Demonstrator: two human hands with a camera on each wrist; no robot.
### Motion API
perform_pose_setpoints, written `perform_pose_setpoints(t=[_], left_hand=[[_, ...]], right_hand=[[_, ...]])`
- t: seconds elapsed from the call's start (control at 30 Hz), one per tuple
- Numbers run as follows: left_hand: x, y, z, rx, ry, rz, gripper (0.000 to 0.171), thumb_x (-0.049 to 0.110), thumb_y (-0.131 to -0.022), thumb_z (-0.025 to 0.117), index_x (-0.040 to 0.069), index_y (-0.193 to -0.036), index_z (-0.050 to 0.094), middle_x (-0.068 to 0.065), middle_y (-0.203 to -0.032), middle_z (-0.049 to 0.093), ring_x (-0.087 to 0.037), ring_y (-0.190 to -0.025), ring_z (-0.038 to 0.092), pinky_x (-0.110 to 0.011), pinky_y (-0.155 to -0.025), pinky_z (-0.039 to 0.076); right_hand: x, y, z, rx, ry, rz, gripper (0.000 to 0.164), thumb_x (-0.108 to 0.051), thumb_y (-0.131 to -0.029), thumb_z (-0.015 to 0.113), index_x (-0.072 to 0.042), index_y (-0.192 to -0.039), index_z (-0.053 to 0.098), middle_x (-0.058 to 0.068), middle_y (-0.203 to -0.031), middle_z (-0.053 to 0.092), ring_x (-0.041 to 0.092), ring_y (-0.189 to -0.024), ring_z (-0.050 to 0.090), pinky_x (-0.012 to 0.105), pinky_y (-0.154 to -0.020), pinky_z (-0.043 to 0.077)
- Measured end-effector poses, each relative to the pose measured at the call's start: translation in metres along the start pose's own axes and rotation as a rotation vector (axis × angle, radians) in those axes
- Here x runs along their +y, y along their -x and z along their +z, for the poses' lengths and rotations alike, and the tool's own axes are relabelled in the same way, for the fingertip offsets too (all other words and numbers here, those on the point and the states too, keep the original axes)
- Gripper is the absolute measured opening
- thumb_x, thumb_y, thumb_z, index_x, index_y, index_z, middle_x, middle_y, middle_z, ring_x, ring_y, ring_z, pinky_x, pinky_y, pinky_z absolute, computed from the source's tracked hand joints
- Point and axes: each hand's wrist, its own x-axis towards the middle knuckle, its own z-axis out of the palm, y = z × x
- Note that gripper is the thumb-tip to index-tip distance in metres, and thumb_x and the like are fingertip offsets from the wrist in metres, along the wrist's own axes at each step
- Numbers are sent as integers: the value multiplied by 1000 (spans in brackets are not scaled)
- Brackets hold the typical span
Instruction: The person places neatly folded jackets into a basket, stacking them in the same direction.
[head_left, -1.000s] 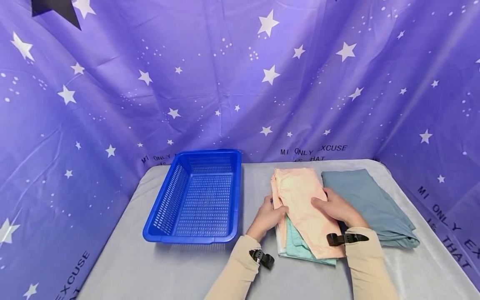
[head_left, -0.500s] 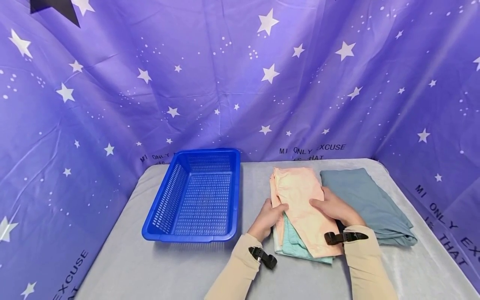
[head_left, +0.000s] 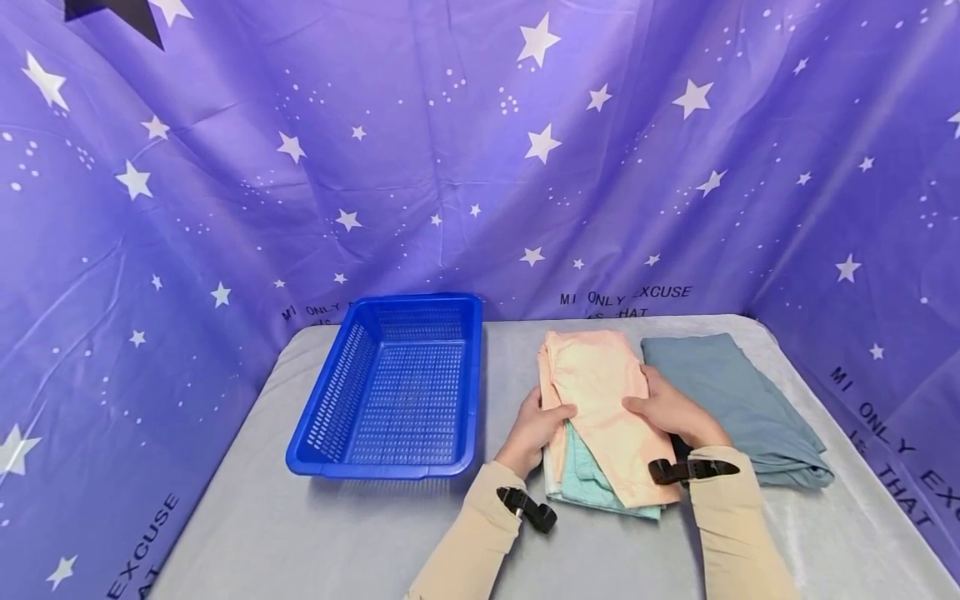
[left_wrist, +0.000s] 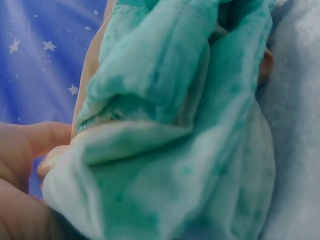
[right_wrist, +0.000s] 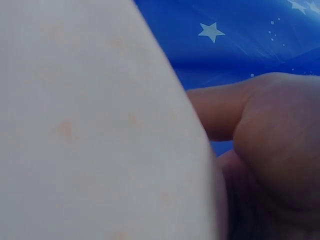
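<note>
A folded peach garment (head_left: 597, 383) lies over a folded mint-green garment (head_left: 592, 485), whose lower part shows beneath it. My left hand (head_left: 531, 429) grips the pair at the left edge, thumb on top and fingers hidden underneath. On the opposite edge my right hand (head_left: 671, 408) holds the bundle the same way. The left wrist view shows the mint-green layers (left_wrist: 155, 175) hanging in loose folds, with part of the left hand (left_wrist: 20, 170) at their side. Peach cloth (right_wrist: 100, 120) fills much of the right wrist view, beside the right hand's thumb (right_wrist: 220, 110).
A blue perforated plastic basket (head_left: 474, 392) stands left of the hands with nothing in it. Right of the bundle lies a folded grey-blue garment (head_left: 738, 400), close to my right hand. Everything is on a grey cloth-covered table (head_left: 360, 533), with a purple starred curtain (head_left: 420, 167) behind.
The bundle has shifted slightly left in both hands, which keep their hold. Basket and grey-blue garment stay where they were.
</note>
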Motion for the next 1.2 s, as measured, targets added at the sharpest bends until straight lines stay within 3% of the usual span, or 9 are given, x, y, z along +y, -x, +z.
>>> perform_pose_setpoints(t=[0.2, 0.37, 0.5, 0.63, 0.83, 1.03, 1.2], left_hand=[[7, 1, 4, 47, 26, 58, 60, 11, -90, 74, 16, -144, 50, -8, -119, 70, -19, -96, 71, -35, -88, 59], [15, 6, 6, 69, -6, 126, 56, 10, -90, 72, 17, -142, 51, -6, -120, 70, -17, -99, 70, -33, -90, 58], [23, 11, 7, 106, -69, 187, 56, 9, -89, 73, 16, -141, 52, -6, -122, 69, -15, -104, 68, -33, -96, 55], [35, 17, 5, 134, -137, 224, 63, 11, -89, 74, 18, -146, 49, -5, -129, 66, -16, -114, 63, -36, -104, 51], [55, 30, 1, 129, -182, 269, 71, 9, -87, 76, 18, -151, 45, -8, -136, 62, -19, -120, 60, -39, -108, 48], [77, 43, -4, 109, -204, 311, 74, 7, -86, 75, 16, -152, 43, -10, -139, 61, -20, -121, 60, -38, -107, 48], [90, 49, -14, 51, -169, 327, 72, 6, -88, 72, 15, -152, 41, -12, -138, 60, -20, -116, 63, -34, -100, 52]], right_hand=[[-1, -3, 1, 24, -21, -24, 82, -15, -104, 57, 11, -159, 3, 39, -160, 17, 55, -143, 29, 64, -114, 32], [-5, -1, -1, 34, -46, -28, 83, -17, -103, 59, 7, -161, 4, 38, -160, 18, 54, -142, 30, 64, -112, 34], [-9, 0, -2, 37, -78, -44, 83, -17, -103, 59, 6, -161, 4, 37, -158, 26, 46, -134, 44, 45, -103, 47], [-11, -1, -2, 31, -150, -78, 84, -16, -104, 59, 4, -161, 1, 38, -152, 38, 29, -114, 62, 27, -85, 54], [-21, 3, -1, 20, -316, -125, 84, -12, -103, 58, -2, -162, 0, 32, -132, 57, 13, -86, 72, 32, -76, 61], [-36, 9, 1, 31, -364, -184, 82, -13, -104, 59, -5, -163, 3, 16, -129, 59, 11, -92, 71, 32, -78, 61], [-51, 14, 6, 54, -393, -187, 80, -13, -104, 57, -7, -164, 3, 27, -135, 53, 9, -94, 70, 31, -79, 60]])
